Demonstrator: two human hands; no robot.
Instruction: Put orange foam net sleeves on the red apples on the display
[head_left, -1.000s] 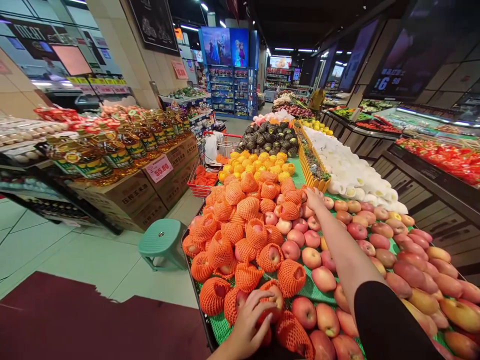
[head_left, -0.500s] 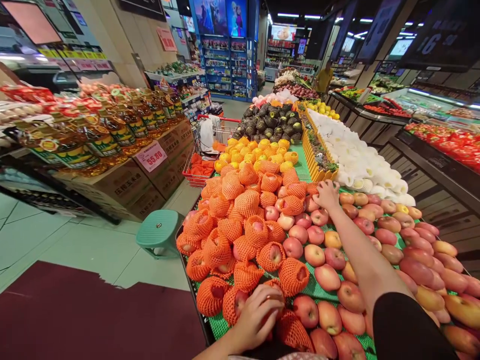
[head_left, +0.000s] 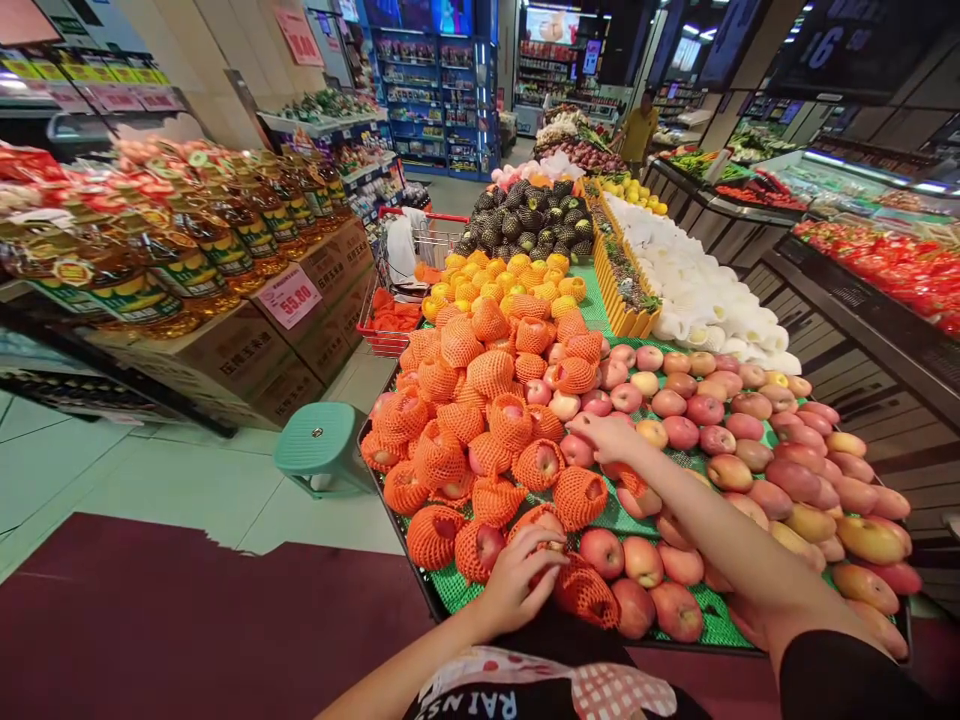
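My left hand (head_left: 521,580) is at the near edge of the fruit stand with its fingers curled; what lies under them is hidden. Just beyond its fingertips sits a netted apple (head_left: 545,515), and an orange foam net (head_left: 586,592) lies to its right. My right hand (head_left: 607,440) reaches in from the right over the bare apples. Its index finger points at a red apple (head_left: 576,450), and the other fingers curl round what looks like an orange foam net (head_left: 634,482) hanging below the palm. A heap of apples in orange foam nets (head_left: 491,372) is on the left.
Loose bare apples (head_left: 750,425) cover the stand's right side. Farther back are yellow fruit (head_left: 517,283), dark netted fruit (head_left: 529,218) and white-wrapped fruit (head_left: 686,285). A green stool (head_left: 319,440) and a shopping cart (head_left: 390,335) stand left. Oil bottles (head_left: 191,265) line boxes. A person (head_left: 639,130) stands far off.
My right hand has drawn back from the far side of the apples, nearer and to the left, with the orange foam net. My left hand stays by the near edge. The view has shifted slightly.
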